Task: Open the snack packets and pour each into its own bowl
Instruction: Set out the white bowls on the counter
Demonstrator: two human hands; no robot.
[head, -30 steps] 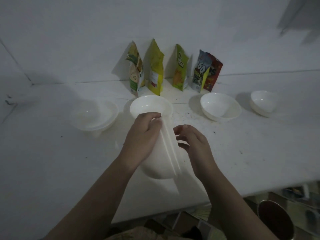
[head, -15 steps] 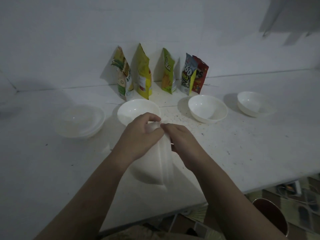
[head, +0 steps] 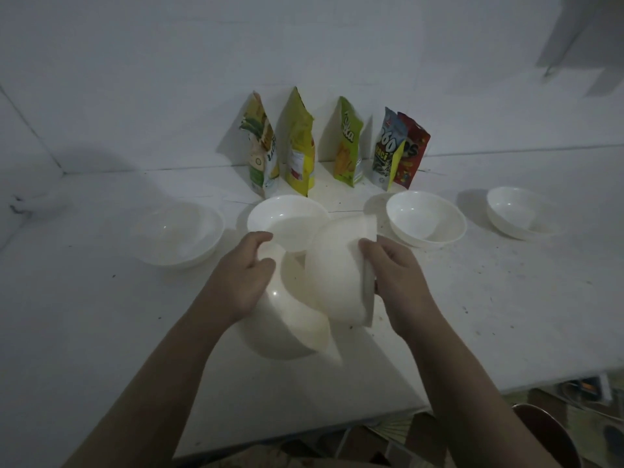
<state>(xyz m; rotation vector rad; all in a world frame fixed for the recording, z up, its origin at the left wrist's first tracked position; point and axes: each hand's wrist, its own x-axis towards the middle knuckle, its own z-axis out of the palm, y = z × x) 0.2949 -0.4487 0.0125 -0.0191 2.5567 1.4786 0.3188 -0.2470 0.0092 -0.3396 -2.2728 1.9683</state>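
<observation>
Several snack packets stand against the back wall: a green-and-white one (head: 261, 146), a yellow one (head: 299, 146), a green one (head: 347, 143), a grey-blue one (head: 388, 150) and a red one (head: 413, 148). White bowls sit on the table in a row: far left (head: 182, 234), centre (head: 287, 217), right (head: 425, 219), far right (head: 520, 212). My left hand (head: 243, 278) grips the rim of a stack of white bowls (head: 287, 319) held on edge above the table. My right hand (head: 395, 275) grips the rim of one bowl (head: 341, 275) tilted away from that stack.
The white table (head: 506, 315) has dark specks on it and its front edge runs across the lower right. Below the edge are floor clutter and a dark round object (head: 543, 437). White walls close the back and left.
My right hand has pulled one bowl off the stack and swung it to the right. My left hand still holds the remaining stacked bowls. The camera view shifted slightly.
</observation>
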